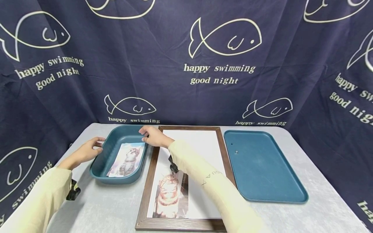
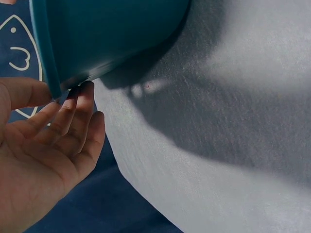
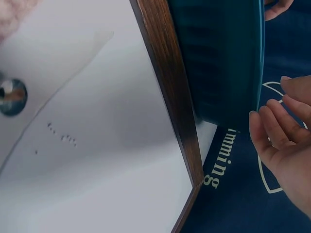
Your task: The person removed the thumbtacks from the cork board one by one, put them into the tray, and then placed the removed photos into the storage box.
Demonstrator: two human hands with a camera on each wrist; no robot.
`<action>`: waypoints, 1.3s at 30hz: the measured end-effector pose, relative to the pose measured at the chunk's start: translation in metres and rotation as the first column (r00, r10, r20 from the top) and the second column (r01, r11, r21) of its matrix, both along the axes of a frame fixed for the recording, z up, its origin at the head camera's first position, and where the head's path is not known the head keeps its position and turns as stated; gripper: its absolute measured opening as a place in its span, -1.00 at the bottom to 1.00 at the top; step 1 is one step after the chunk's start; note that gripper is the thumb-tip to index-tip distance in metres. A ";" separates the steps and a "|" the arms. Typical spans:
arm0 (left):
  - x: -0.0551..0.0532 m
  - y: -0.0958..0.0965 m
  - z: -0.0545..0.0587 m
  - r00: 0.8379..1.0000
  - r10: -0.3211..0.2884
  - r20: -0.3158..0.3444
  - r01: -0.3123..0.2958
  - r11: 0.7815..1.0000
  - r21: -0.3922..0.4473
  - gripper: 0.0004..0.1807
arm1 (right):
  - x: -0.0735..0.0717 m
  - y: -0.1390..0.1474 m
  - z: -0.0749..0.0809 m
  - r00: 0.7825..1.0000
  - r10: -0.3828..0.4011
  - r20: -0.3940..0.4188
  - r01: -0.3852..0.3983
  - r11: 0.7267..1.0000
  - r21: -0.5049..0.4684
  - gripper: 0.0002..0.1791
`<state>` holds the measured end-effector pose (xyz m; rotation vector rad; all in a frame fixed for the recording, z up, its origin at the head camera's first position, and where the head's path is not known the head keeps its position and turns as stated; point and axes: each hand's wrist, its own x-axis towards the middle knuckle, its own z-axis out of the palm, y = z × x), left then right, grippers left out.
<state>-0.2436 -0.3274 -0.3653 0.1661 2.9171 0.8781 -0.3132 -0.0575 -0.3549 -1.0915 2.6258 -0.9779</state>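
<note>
A deep blue-green tray (image 1: 135, 176) stands on the left of the table. Inside it lies a printed picture of a kitten (image 1: 128, 160). My left hand (image 1: 86, 149) is at the tray's left rim, fingers loosely bent and fingertips right at the edge; in the left wrist view its fingers (image 2: 83, 99) lie beside the tray's outer wall. Across the tray, my right hand (image 1: 155, 136) reaches over its far right corner. The right wrist view shows the fingertips (image 3: 254, 121) right at the rim, with the thumb apart from the fingers.
Right of the tray lies a brown wooden frame (image 1: 142, 223) around a white board (image 1: 201, 137). A cat picture piece (image 1: 169, 197) lies on its lower left. Farther right is a shallow blue tray (image 1: 262, 161) holding a tiny shiny item. A fish-print curtain (image 1: 169, 81) hangs behind.
</note>
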 end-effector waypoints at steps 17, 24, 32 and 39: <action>0.003 0.003 0.005 0.999 0.005 -0.035 -0.005 1.000 -0.005 -0.51 | -0.009 0.041 -0.004 0.998 0.053 -0.041 -0.055 0.997 -0.057 -0.68; 0.001 0.006 0.007 0.996 0.020 -0.087 -0.022 0.999 -0.028 -0.50 | -0.011 0.062 -0.013 0.998 0.045 -0.053 -0.048 0.997 -0.062 -0.67; 0.004 0.020 0.010 0.962 -0.007 -0.274 -0.003 0.999 -0.036 -0.53 | -0.012 0.086 -0.017 0.998 0.032 -0.054 -0.035 0.998 -0.046 -0.68; 0.008 0.033 0.008 0.892 -0.067 -0.447 0.064 0.998 -0.020 -0.57 | -0.012 0.104 -0.018 0.999 0.019 -0.037 -0.021 0.997 -0.070 -0.67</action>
